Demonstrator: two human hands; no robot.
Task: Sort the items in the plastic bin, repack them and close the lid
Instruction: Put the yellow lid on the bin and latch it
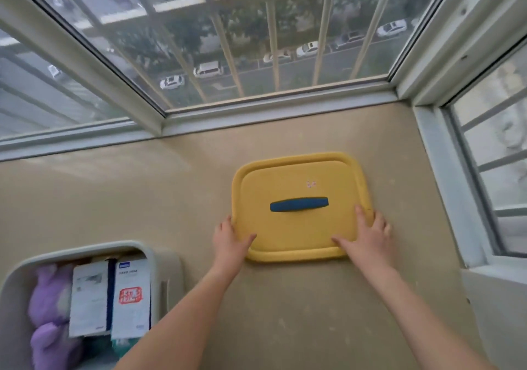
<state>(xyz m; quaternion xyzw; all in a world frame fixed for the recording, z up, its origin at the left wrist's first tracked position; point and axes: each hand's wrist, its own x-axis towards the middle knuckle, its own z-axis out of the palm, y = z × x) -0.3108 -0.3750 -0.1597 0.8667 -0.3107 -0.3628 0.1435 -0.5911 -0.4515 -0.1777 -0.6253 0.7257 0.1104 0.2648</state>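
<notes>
A yellow lid (299,181) with a dark blue handle (299,204) lies flat on the beige sill, right of centre. My left hand (229,237) grips its near left corner, thumb on top. At the near right corner my right hand (368,235) holds the lid the same way. The grey plastic bin (85,250) stands uncovered at the lower left. Inside it are two white boxes (131,295), one with a red stamp, and a purple plush item (48,312).
The beige sill (142,198) is bounded by window frames (256,113) at the back and a second window (470,198) on the right. A street with parked cars shows far below the glass.
</notes>
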